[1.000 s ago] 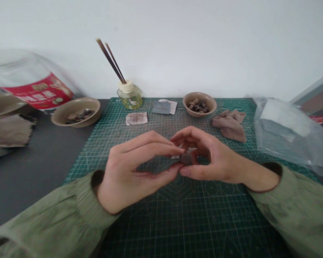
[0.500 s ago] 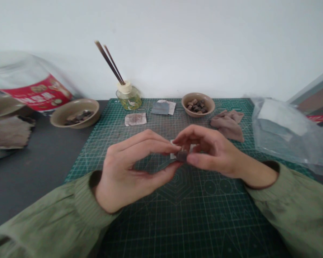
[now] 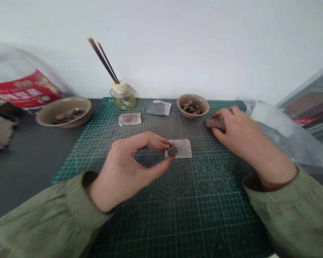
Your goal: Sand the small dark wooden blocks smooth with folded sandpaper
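Well to the left of the pinch, a tan bowl (image 3: 82,119) is holding small pieces. The left hand (image 3: 121,172) is pinching a small dark block (image 3: 172,149) between thumb and fingertips; its long axis is too unclear to tell. A stained paper piece (image 3: 184,148) is lying just beyond and right of that grip. Farther right, a crumpled cloth (image 3: 214,123) is lying under the nearer right hand (image 3: 242,132), whose curled fingers are touching it; whether they are grasping, I cannot tell.
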A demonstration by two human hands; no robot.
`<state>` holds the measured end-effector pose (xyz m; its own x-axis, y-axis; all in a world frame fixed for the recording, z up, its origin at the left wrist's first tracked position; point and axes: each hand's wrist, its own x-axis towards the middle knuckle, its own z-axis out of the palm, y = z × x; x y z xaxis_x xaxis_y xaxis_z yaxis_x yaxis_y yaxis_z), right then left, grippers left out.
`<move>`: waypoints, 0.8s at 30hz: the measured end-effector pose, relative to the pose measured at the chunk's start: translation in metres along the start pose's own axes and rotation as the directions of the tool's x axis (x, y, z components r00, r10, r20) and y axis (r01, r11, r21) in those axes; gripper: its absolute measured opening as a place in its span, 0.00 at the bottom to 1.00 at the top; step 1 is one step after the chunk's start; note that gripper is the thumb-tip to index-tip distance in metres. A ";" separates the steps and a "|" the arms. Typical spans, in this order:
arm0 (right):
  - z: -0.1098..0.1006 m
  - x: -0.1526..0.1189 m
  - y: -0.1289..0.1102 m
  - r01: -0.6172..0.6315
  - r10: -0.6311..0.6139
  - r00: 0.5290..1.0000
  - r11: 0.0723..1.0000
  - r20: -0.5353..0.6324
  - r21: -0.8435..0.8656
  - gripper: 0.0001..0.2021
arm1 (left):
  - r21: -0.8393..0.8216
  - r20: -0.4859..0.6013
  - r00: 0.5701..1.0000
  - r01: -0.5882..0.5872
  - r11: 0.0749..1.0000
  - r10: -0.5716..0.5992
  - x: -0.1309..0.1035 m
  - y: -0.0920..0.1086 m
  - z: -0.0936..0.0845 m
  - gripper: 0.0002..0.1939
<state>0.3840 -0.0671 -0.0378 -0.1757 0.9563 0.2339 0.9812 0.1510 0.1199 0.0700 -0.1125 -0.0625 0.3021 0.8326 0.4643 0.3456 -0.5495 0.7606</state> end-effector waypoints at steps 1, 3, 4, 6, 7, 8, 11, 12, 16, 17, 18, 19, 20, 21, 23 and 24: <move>0.001 0.000 0.003 0.009 -0.009 1.000 1.000 0.029 0.000 0.15 | -0.016 0.006 1.000 0.008 1.000 -0.008 0.000 -0.001 0.000 0.08; 0.002 0.003 0.009 0.021 -0.021 0.997 1.000 0.076 0.004 0.12 | -0.049 0.020 0.999 0.026 0.998 -0.025 0.000 -0.001 0.001 0.09; 0.003 0.005 0.012 0.023 -0.024 0.996 1.000 0.089 0.010 0.10 | -0.067 0.030 0.999 0.033 0.997 -0.031 0.000 -0.001 0.001 0.09; 0.002 0.009 0.015 0.017 -0.019 0.996 1.000 0.087 0.025 0.06 | -0.094 0.051 0.998 0.047 0.994 -0.042 0.002 -0.001 0.001 0.08; 0.000 0.010 0.015 0.011 -0.014 0.998 0.999 0.067 0.038 0.04 | -0.100 0.062 0.997 0.056 0.993 -0.049 0.002 0.000 0.001 0.07; -0.004 0.011 0.014 0.006 -0.008 1.000 0.998 0.026 0.061 0.03 | -0.100 0.071 0.996 0.065 0.993 -0.058 0.003 0.000 0.001 0.07; -0.018 0.009 0.002 0.074 -0.020 0.976 0.966 -0.215 0.248 0.04 | -0.085 0.084 0.993 0.092 0.992 -0.085 0.005 0.001 0.001 0.08; -0.023 0.006 -0.005 0.142 -0.034 0.953 0.927 -0.300 0.346 0.06 | -0.080 0.085 0.992 0.098 0.992 -0.092 0.005 0.002 0.002 0.09; -0.031 -0.003 -0.033 0.481 -0.178 0.863 0.578 -0.473 0.659 0.06 | -0.087 0.065 0.993 0.105 0.991 -0.099 0.005 0.002 0.002 0.08; -0.029 -0.005 -0.038 0.538 -0.232 0.840 0.471 -0.491 0.698 0.06 | -0.094 0.059 0.994 0.098 0.991 -0.093 0.005 0.001 0.002 0.07; -0.026 -0.006 -0.042 0.579 -0.293 0.815 0.374 -0.500 0.725 0.06 | -0.097 0.053 0.995 0.084 0.992 -0.079 0.005 0.001 0.001 0.07; -0.023 -0.006 -0.045 0.603 -0.355 0.790 0.298 -0.501 0.740 0.06 | -0.094 0.049 0.997 0.067 0.993 -0.062 0.005 0.000 0.001 0.07; -0.019 -0.005 -0.046 0.613 -0.406 0.770 0.258 -0.492 0.746 0.06 | -0.092 0.043 0.998 0.050 0.994 -0.047 0.005 0.000 0.000 0.08; -0.015 -0.004 -0.046 0.623 -0.443 0.755 0.255 -0.483 0.740 0.06 | -0.095 0.027 0.999 0.037 0.995 -0.034 0.004 0.000 0.000 0.09; -0.011 -0.002 -0.042 0.635 -0.450 0.758 0.339 -0.473 0.694 0.08 | -0.111 -0.019 0.999 0.026 0.994 -0.028 0.004 0.001 0.000 0.10; -0.011 -0.002 -0.040 0.629 -0.427 0.771 0.395 -0.473 0.669 0.09 | -0.120 -0.042 0.999 0.024 0.993 -0.029 0.004 0.002 0.000 0.10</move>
<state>0.3439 -0.0776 -0.0321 -0.5919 0.5542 0.5852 0.3303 0.8291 -0.4511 0.0715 -0.1102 -0.0591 0.2545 0.8505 0.4602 0.2442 -0.5170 0.8204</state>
